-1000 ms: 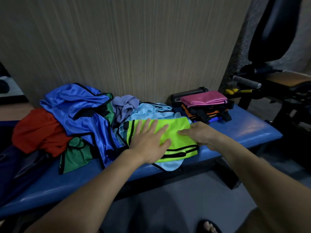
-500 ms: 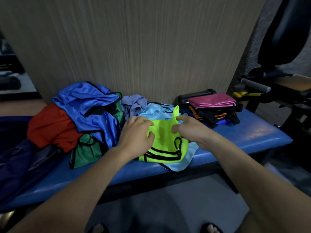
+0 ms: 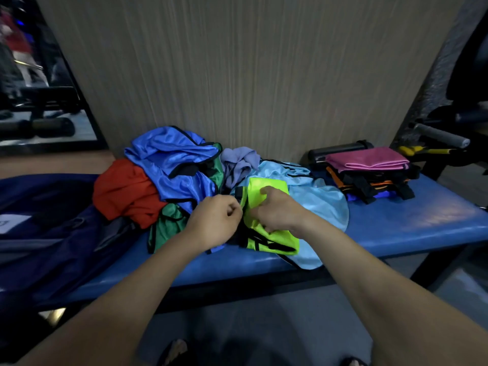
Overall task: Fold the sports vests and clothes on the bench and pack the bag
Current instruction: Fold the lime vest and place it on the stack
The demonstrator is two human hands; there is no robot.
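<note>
Head view. The neon yellow vest [image 3: 266,223] lies partly folded on the blue bench [image 3: 412,223], on top of a spread light blue vest [image 3: 322,204]. My left hand [image 3: 215,220] is curled at the yellow vest's left edge, fingers pinching the black trim there. My right hand [image 3: 277,211] sits on the vest's middle, fingers bent and gripping a fold of the yellow cloth; the upper part of the vest stands up behind the knuckles.

Just left of my left hand is the unfolded pile: a royal blue vest [image 3: 171,165] on top, a red garment [image 3: 124,191] at the far left, a green vest [image 3: 169,225] at the front edge, and a lilac garment [image 3: 239,162] against the wall. The pile touches the yellow vest's left side and crowds the left hand. The dark blue bag [image 3: 47,228] lies at the bench's left end. Well to the right stands a folded stack [image 3: 369,178] with a pink piece on top, and a black cylinder [image 3: 338,150] lies behind it by the wall.

Against half a second ago: both hands have closed in toward each other, the vest is bunched narrower, and the peak of cloth that stood between them has gone down. A second ago the left hand lay flat on it.
</note>
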